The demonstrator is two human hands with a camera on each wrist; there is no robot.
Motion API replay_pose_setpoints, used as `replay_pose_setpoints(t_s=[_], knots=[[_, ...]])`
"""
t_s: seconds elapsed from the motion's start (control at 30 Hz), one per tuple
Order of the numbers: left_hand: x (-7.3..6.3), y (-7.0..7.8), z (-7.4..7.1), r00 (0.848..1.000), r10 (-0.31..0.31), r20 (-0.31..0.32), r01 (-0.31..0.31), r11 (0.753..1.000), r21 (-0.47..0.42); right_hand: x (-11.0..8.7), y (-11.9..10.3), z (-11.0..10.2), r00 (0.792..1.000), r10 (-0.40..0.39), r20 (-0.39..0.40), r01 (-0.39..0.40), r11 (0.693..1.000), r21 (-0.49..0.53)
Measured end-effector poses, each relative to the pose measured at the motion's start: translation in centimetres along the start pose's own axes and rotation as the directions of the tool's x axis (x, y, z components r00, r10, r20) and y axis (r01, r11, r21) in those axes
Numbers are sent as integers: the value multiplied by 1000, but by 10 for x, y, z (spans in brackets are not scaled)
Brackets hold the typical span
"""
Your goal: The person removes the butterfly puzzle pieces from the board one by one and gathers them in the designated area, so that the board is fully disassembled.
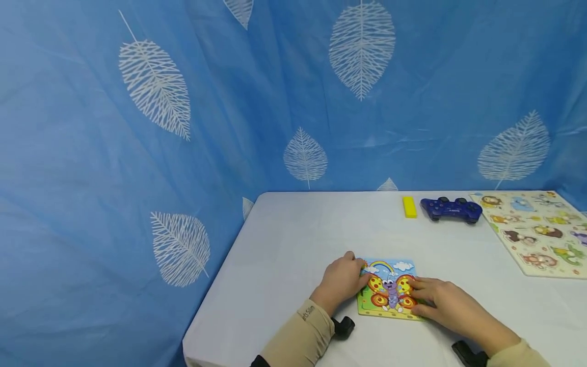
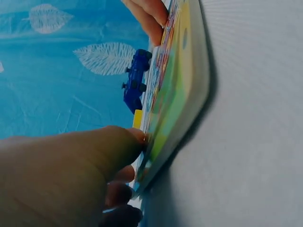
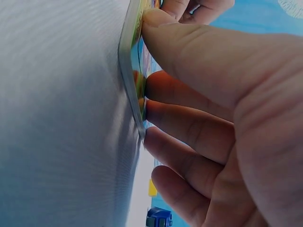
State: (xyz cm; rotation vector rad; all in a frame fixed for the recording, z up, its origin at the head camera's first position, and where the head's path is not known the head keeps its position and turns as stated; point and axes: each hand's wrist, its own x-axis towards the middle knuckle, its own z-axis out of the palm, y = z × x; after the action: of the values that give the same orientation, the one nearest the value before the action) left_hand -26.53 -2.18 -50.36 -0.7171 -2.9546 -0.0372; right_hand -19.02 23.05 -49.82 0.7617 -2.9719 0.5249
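A square butterfly jigsaw puzzle (image 1: pixel 390 293) with a rainbow, clouds and a pale rim lies flat on the white table. At its upper left corner is my left hand (image 1: pixel 344 280), thumb over the picture and fingers bent at the edge, gripping that side. In the left wrist view, the left thumb (image 2: pixel 118 142) meets the puzzle's face; some fingers behind it are partly hidden. My right hand (image 1: pixel 442 300) rests on the right side of the picture, fingers extended. Close up in the right wrist view, the right fingertips (image 3: pixel 154 85) and thumb touch the surface near the edge.
Behind the puzzle are a yellow block (image 1: pixel 409 207) and a blue game controller (image 1: pixel 451 209). At the far right lies a large board with animal pictures (image 1: pixel 545 232). A blue curtain (image 1: pixel 257 102) with white leaves hangs beyond the white table (image 1: pixel 284 244).
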Motion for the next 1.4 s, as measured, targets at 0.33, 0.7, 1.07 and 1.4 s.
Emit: replay_pose_setpoints(t_s=[0.33,0.7,1.07,1.4], knots=[[7,1,6,994,-94,50,97,993,-63,-1,-1,2,998,-41,-44,39,999,-36],[9,3,7,986,-124,108,140,977,-160,-2,-6,6,994,-38,-101,30,996,-82],[14,-2,5,990,-102,96,119,976,-185,8,-11,22,995,-90,-52,84,990,-111],[3,-1,4,999,-49,18,50,998,-31,8,-19,24,999,-36,-40,31,991,-128]])
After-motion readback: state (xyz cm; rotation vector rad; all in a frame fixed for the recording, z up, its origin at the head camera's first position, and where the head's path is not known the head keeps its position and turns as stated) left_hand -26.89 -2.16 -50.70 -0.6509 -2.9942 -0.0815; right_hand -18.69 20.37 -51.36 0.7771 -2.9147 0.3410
